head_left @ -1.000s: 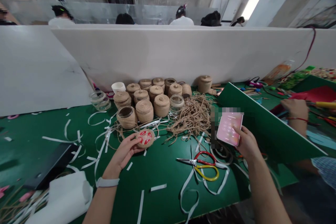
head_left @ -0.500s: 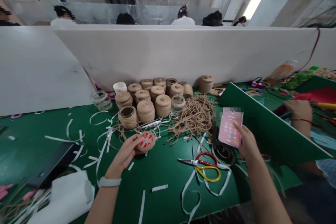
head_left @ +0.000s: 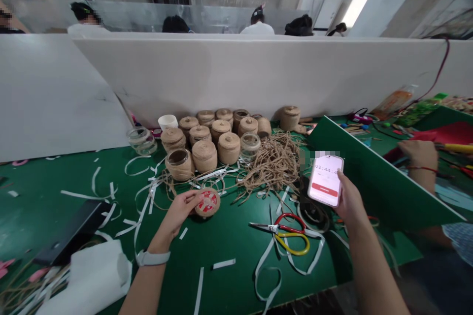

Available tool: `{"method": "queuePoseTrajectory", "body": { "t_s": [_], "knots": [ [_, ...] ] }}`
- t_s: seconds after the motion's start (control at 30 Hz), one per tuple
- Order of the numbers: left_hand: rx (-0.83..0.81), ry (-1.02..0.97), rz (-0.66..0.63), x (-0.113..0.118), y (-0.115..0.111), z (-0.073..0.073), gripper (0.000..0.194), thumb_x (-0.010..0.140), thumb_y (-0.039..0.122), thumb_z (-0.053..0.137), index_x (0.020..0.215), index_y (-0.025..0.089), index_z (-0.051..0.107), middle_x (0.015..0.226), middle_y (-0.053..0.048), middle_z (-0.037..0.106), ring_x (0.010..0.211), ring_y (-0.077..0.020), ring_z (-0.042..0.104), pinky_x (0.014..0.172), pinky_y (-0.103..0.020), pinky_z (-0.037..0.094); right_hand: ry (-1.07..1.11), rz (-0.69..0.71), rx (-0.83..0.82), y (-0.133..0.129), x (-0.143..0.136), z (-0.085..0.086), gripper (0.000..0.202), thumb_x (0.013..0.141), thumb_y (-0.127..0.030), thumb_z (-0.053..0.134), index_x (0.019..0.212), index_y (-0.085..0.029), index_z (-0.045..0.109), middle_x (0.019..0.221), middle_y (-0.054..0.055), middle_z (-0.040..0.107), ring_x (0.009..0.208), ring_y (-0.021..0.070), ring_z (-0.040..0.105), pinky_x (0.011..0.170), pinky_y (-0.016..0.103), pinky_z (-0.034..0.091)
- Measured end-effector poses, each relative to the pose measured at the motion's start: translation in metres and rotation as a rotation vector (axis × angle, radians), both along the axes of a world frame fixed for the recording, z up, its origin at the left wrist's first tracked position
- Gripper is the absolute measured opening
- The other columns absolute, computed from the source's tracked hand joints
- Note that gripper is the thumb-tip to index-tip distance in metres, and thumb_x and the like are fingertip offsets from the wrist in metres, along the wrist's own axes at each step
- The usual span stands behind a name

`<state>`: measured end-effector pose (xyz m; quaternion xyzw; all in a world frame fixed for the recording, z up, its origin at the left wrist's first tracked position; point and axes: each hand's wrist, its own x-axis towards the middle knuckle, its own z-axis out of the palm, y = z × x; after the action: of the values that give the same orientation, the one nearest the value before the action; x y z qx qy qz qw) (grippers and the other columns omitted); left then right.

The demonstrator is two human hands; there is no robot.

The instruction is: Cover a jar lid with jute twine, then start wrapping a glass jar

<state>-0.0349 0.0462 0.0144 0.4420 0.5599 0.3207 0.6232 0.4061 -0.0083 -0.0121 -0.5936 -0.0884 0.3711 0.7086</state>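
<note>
Between the thumb and fingers of my left hand is a round jar lid, its rim wrapped in twine and its face red and white. My right hand grips a smartphone upright; its screen shows a timer-like display with a red button. Below and left of the phone, scissors with one red and one yellow handle lie spread on the green table. Beyond the lid stand several twine-wrapped jars, many lidded, and a bare glass jar. A heap of loose twine lies beside them.
White paper strips are scattered about. A white roll and a dark box-like object lie at left. A green divider stands at right, with another person's hand beyond it. A white partition runs behind.
The phone screen has switched from a pink screen with icons to a white timer-like display, and my right thumb has shifted slightly. The lid in my left hand has moved slightly.
</note>
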Motion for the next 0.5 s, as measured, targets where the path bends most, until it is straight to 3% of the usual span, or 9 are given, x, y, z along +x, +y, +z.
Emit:
{"method": "queuePoseTrajectory", "body": {
  "t_s": [0.13,0.3,0.4,0.5],
  "knots": [
    [-0.028,-0.125,-0.016,-0.0027,-0.0008,0.0023,0.066,0.069,0.04,0.081,0.127,0.017,0.058,0.107,-0.011,0.075,0.094,-0.0231,0.069,0.07,-0.026,0.055,-0.005,0.008,0.008,-0.0002,0.0031,-0.0045,0.023,0.083,-0.036,0.062,0.101,-0.022,0.065,0.091,0.003,0.074,0.071,0.0185,0.071,0.07,0.036,0.061],
    [-0.084,-0.181,-0.031,-0.0036,-0.0024,0.0058,0.061,0.067,0.035,0.084,0.121,0.017,0.063,0.112,-0.012,0.073,0.097,-0.024,0.069,0.071,-0.026,0.057,-0.001,0.069,0.041,-0.0017,0.002,-0.006,0.027,0.08,-0.035,0.064,0.104,-0.022,0.065,0.091,0.002,0.074,0.071,0.0188,0.072,0.073,0.038,0.061],
    [-0.092,-0.177,-0.023,-0.0043,-0.0021,0.0056,0.056,0.069,0.035,0.082,0.12,0.018,0.064,0.113,-0.011,0.073,0.097,-0.0221,0.069,0.071,-0.024,0.057,-0.018,0.055,0.046,-0.0004,0.0011,-0.0039,0.029,0.086,-0.041,0.057,0.107,-0.023,0.064,0.1,0.004,0.074,0.076,0.0194,0.072,0.07,0.037,0.061],
    [-0.082,-0.166,-0.012,-0.0054,-0.0004,0.0038,0.05,0.073,0.036,0.078,0.118,0.019,0.065,0.112,-0.01,0.073,0.095,-0.0202,0.069,0.068,-0.021,0.056,-0.05,0.011,-0.074,0.0014,0.0025,-0.0002,0.031,0.092,-0.046,0.047,0.102,-0.023,0.065,0.094,0.004,0.075,0.069,0.0193,0.072,0.062,0.035,0.06]
  ]
}}
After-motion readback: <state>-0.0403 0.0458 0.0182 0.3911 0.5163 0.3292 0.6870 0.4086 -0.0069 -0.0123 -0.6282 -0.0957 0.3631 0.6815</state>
